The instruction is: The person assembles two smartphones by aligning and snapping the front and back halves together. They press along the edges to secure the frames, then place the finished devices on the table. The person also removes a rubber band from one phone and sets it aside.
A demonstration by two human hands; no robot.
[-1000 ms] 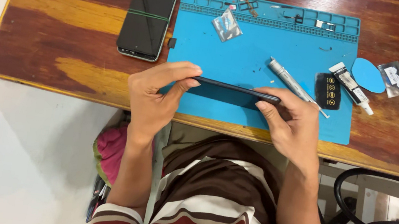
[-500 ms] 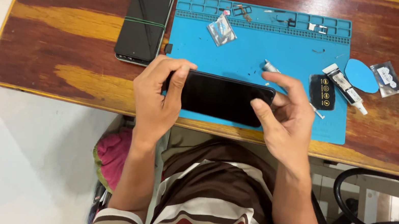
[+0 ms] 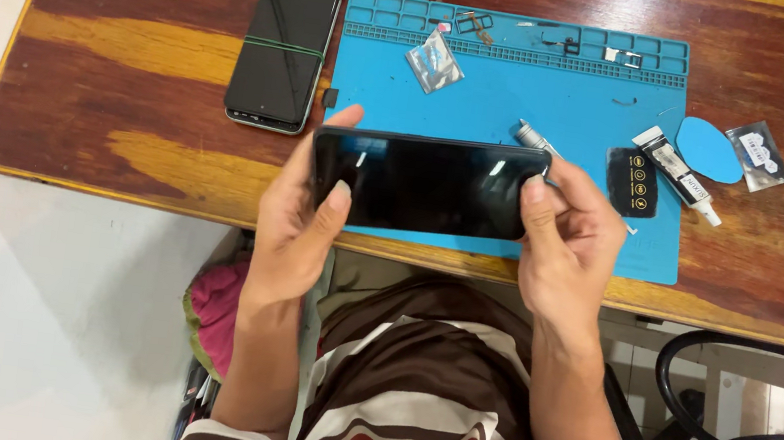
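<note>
Head view: dark phone (image 3: 429, 185) held flat, screen up, between both hands above the near edge of the blue mat (image 3: 529, 97).

Left hand (image 3: 295, 227) closed on the phone's left end, thumb across the glass; right hand (image 3: 566, 238) closed on the right end, thumb on the screen corner. The mat's tray row (image 3: 518, 33) along its far edge holds small metal parts, too small to identify. On the mat: clear packet (image 3: 433, 62), black pouch (image 3: 632, 181). Second phone (image 3: 284, 46) lies on the wooden table (image 3: 130, 65), left of the mat.
</note>
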